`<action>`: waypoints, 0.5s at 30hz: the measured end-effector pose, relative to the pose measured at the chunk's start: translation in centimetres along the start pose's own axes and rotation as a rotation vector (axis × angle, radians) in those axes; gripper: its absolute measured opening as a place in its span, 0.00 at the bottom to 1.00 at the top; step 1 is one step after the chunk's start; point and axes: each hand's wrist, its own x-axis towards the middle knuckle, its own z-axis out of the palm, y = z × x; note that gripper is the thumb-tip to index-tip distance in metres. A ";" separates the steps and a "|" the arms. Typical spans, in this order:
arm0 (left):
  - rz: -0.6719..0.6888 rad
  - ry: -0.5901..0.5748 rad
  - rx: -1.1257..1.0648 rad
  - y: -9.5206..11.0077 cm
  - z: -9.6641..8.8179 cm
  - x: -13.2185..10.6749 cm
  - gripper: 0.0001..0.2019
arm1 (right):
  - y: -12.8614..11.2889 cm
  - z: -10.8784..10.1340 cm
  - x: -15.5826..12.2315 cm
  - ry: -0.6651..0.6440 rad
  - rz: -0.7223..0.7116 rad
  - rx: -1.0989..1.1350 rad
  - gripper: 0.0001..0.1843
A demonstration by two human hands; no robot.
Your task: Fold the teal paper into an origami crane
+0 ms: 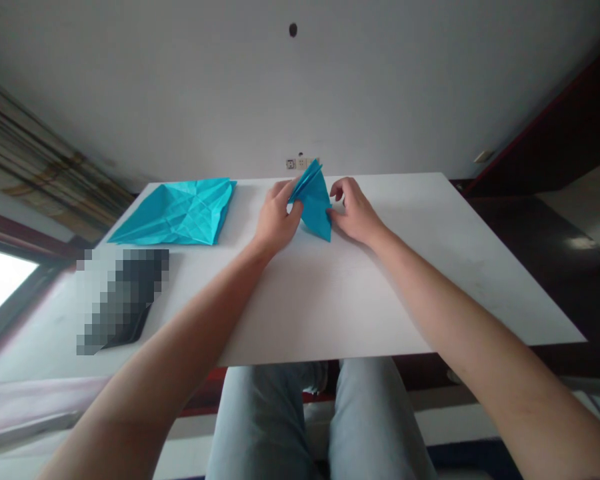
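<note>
A folded blue origami paper stands on the white table, narrowing to a point at the bottom and showing layered flaps at the top. My left hand grips its left side, with the fingers curled over the folds. My right hand is at its right side, and the thumb touches the paper's edge while the other fingers curve just beside it. To the left of my left hand lies a flat, heavily creased blue paper sheet, which neither hand touches.
A dark object, mostly pixelated, lies at the table's near left. A wall socket sits just beyond the far edge. A bright window is at the left, and my jeans-clad knees are below the near edge.
</note>
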 end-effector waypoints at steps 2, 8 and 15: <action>0.017 -0.043 -0.006 0.1 0.0 -0.1 0.32 | -0.7 -0.3 -0.1 -0.039 -0.003 -0.051 0.13; 0.036 -0.096 -0.079 0.0 0.2 -0.4 0.33 | -3.2 -0.6 -0.3 -0.252 -0.085 -0.175 0.16; 0.071 -0.142 -0.040 0.8 0.2 -0.6 0.31 | -4.4 -0.5 -0.1 -0.357 -0.166 -0.285 0.25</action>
